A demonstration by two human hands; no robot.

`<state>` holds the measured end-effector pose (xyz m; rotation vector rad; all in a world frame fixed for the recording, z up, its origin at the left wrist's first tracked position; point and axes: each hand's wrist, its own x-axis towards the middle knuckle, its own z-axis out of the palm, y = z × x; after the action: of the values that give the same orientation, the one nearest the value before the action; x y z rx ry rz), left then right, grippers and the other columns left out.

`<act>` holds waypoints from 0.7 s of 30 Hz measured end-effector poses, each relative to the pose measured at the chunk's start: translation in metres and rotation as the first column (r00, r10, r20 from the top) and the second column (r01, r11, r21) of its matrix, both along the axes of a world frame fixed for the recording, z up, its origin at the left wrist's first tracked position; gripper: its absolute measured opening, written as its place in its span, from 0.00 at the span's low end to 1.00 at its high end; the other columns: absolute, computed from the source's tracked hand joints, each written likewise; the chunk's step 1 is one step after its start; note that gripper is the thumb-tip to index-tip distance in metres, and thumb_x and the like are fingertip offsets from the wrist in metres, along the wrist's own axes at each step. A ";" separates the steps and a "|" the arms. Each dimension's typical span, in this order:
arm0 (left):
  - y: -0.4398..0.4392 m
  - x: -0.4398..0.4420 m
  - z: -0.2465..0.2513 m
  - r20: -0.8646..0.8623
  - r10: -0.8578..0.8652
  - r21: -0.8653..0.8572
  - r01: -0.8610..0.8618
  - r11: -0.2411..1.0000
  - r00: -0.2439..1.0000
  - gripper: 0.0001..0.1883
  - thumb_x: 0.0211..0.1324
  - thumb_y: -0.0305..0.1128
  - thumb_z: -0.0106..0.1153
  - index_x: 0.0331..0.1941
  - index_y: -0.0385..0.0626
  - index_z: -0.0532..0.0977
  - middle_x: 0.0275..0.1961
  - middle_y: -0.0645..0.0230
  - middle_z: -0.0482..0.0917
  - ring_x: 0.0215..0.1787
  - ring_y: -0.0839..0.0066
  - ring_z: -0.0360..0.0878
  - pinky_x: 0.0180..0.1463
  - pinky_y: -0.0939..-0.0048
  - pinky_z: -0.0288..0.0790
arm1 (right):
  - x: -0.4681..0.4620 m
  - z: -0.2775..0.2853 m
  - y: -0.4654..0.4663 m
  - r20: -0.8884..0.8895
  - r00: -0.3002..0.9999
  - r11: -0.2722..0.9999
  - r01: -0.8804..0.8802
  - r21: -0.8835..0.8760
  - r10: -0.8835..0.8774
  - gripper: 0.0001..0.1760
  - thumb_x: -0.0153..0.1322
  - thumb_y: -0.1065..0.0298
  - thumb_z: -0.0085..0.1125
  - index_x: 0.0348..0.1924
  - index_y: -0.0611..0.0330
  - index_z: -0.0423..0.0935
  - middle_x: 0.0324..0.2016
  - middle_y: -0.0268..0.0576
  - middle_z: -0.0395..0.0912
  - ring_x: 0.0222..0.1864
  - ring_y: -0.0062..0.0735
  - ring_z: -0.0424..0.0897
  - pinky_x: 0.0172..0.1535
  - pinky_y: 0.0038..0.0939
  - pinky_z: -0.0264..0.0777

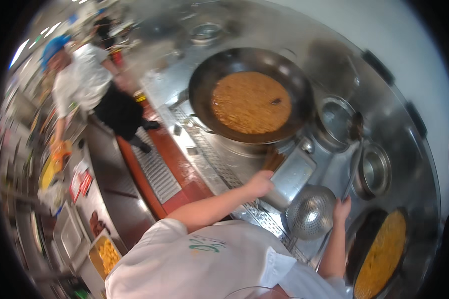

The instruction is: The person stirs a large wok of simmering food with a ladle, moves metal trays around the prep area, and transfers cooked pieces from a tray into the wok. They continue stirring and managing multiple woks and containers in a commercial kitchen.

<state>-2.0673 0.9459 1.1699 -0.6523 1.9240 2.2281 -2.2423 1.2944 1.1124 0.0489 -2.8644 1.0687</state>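
My left hand (260, 184) grips the edge of a rectangular stainless-steel pan (295, 175), which is tilted. Something brown and blurred (274, 159) shows at the pan's far left edge; I cannot tell what it is. In my right hand (341, 209) is the long metal handle of a ladle (356, 127), whose dark, blurred head is raised beside a round metal pot (336, 117). A perforated metal strainer (311, 212) lies between my hands. Beyond the pan sits a large dark wok (301, 80) holding orange-brown liquid (250, 102) with one dark piece in it.
A second wok with yellow-orange liquid (383, 254) is at the right. Another metal pot (374, 170) stands near the ladle. Across the red floor (187, 194) at left, a person (86, 82) in a blue cap works at a counter (112, 202). A tray of yellow pieces (108, 256) sits there.
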 end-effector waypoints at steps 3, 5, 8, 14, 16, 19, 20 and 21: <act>-0.005 -0.003 0.006 0.009 -0.043 0.101 0.042 0.994 0.999 0.18 0.48 0.20 0.52 0.46 0.37 0.77 0.37 0.65 0.82 0.36 0.75 0.78 0.41 0.72 0.71 | -0.034 0.003 -0.011 -0.011 0.997 0.978 0.077 0.193 -0.077 0.28 0.67 0.67 0.57 0.60 0.65 0.67 0.50 0.63 0.77 0.52 0.62 0.77 0.54 0.47 0.71; -0.003 -0.006 0.012 -0.011 -0.007 0.138 0.009 0.990 1.000 0.20 0.44 0.19 0.50 0.45 0.37 0.77 0.34 0.68 0.80 0.33 0.78 0.76 0.36 0.77 0.68 | -0.050 0.002 -0.020 -0.026 0.998 0.962 0.061 0.265 -0.056 0.26 0.67 0.69 0.55 0.58 0.64 0.68 0.44 0.65 0.79 0.48 0.63 0.78 0.50 0.51 0.73; -0.004 -0.014 0.018 0.015 -0.069 0.096 0.067 0.993 0.998 0.21 0.42 0.17 0.47 0.44 0.36 0.77 0.33 0.68 0.80 0.32 0.76 0.75 0.36 0.76 0.68 | -0.064 0.005 -0.040 -0.029 0.999 0.956 0.038 0.291 -0.031 0.25 0.66 0.70 0.59 0.54 0.69 0.68 0.35 0.63 0.81 0.37 0.58 0.82 0.41 0.50 0.76; 0.001 -0.034 0.018 -0.006 -0.071 0.042 0.071 0.997 0.997 0.17 0.44 0.22 0.48 0.42 0.36 0.76 0.35 0.65 0.79 0.36 0.75 0.73 0.40 0.74 0.66 | -0.058 0.057 -0.055 0.562 0.788 0.586 0.339 -0.736 0.249 0.15 0.69 0.77 0.56 0.47 0.65 0.66 0.20 0.35 0.67 0.16 0.19 0.67 0.15 0.23 0.63; 0.005 -0.045 0.022 -0.026 -0.062 0.026 0.063 0.998 0.998 0.15 0.47 0.25 0.51 0.42 0.36 0.76 0.36 0.65 0.79 0.37 0.74 0.72 0.41 0.73 0.65 | -0.038 0.079 -0.045 0.566 0.784 0.504 0.392 -0.770 0.255 0.13 0.70 0.79 0.53 0.47 0.64 0.64 0.21 0.36 0.67 0.17 0.18 0.67 0.15 0.20 0.62; 0.014 -0.072 0.028 -0.005 -0.043 -0.058 0.043 0.997 0.999 0.19 0.52 0.35 0.59 0.45 0.34 0.74 0.41 0.64 0.78 0.45 0.75 0.73 0.50 0.71 0.65 | -0.002 0.108 -0.027 0.539 0.767 0.416 0.389 -0.822 0.347 0.28 0.70 0.80 0.53 0.61 0.64 0.53 0.25 0.39 0.69 0.18 0.18 0.66 0.17 0.18 0.62; 0.017 -0.081 0.028 -0.041 -0.058 -0.125 0.053 0.991 0.997 0.21 0.58 0.43 0.61 0.44 0.35 0.75 0.40 0.65 0.79 0.42 0.75 0.74 0.48 0.70 0.66 | 0.012 0.117 -0.018 0.537 0.765 0.410 0.389 -0.825 0.356 0.27 0.70 0.80 0.53 0.60 0.64 0.55 0.25 0.38 0.69 0.18 0.18 0.66 0.17 0.18 0.62; 0.015 -0.099 0.030 0.062 -0.192 -0.221 0.201 0.954 0.979 0.17 0.60 0.40 0.60 0.42 0.35 0.76 0.38 0.65 0.80 0.40 0.76 0.74 0.45 0.70 0.67 | 0.027 0.126 -0.010 0.529 0.767 0.392 0.389 -0.834 0.363 0.26 0.70 0.80 0.53 0.59 0.64 0.56 0.25 0.38 0.69 0.18 0.18 0.66 0.17 0.18 0.61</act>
<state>-2.1662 0.9608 1.2004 -0.5009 2.1387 1.8827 -2.2149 1.2848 1.2385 -0.5314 -2.0568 3.0293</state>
